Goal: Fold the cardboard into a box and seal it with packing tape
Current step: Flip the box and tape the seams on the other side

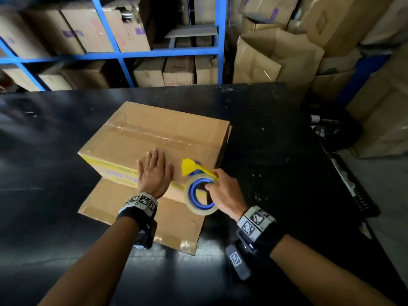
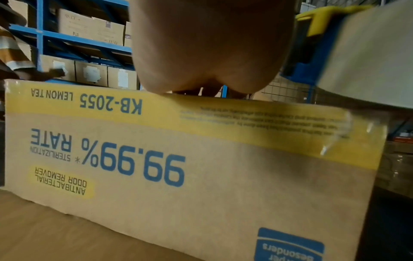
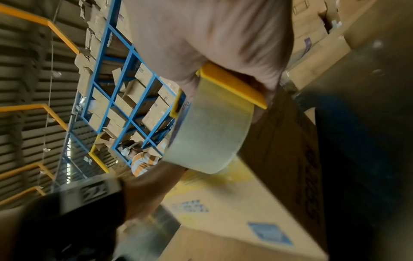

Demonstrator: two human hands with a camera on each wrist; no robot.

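Observation:
A folded cardboard box (image 1: 154,138) with yellow and blue print (image 2: 143,162) stands on a black table (image 1: 276,151). Clear tape runs along its top seam. My left hand (image 1: 154,171) lies flat on the near top edge of the box, fingers straight. My right hand (image 1: 223,191) grips a tape dispenser (image 1: 199,193), blue and yellow with a clear tape roll (image 3: 210,134), at the near right corner of the box. A strip of tape (image 2: 348,134) lies over the box's upper near edge. A loose bottom flap (image 1: 154,219) sticks out toward me on the table.
Blue metal shelving (image 1: 170,51) stacked with cartons runs behind the table. Open and piled cartons (image 1: 287,54) stand at the back right. A person in a striped shirt (image 3: 140,162) is by the shelves, seen in the right wrist view. The table's right edge (image 1: 344,173) drops to the floor.

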